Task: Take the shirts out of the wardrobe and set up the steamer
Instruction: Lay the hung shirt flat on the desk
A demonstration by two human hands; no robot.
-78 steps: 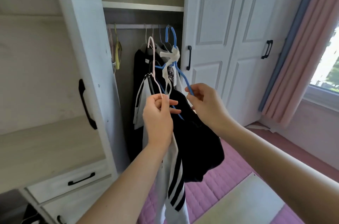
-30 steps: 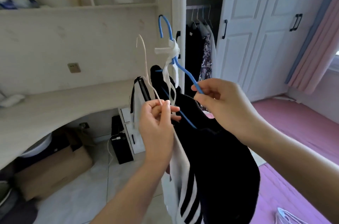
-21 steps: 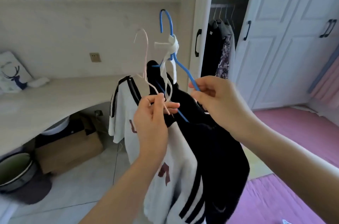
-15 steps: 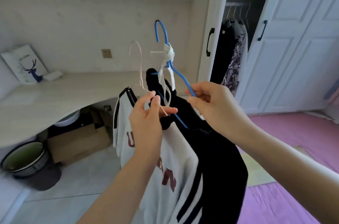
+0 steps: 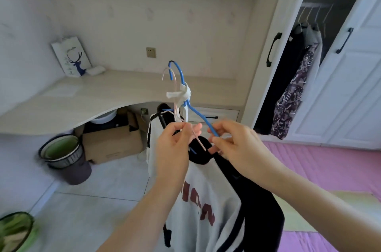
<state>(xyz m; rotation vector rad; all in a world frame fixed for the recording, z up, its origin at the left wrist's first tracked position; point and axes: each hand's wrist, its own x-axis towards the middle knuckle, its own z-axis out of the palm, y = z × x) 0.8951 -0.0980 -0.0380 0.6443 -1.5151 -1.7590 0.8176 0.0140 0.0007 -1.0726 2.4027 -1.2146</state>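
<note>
We held both shirts left of wardrobe (image 5: pixel 329 66): left hand (image 5: pixel 173 148) pinched pink hanger (image 5: pixel 175 95), right hand (image 5: pixel 237 144) pinched blue hanger (image 5: pixel 198 115). Hooks pointed up; steamer unseen.

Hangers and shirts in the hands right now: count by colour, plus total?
Blue hanger: 1, in the right hand
Pink hanger: 1, in the left hand
White shirt: 1
Black shirt: 1
Total: 4
</note>
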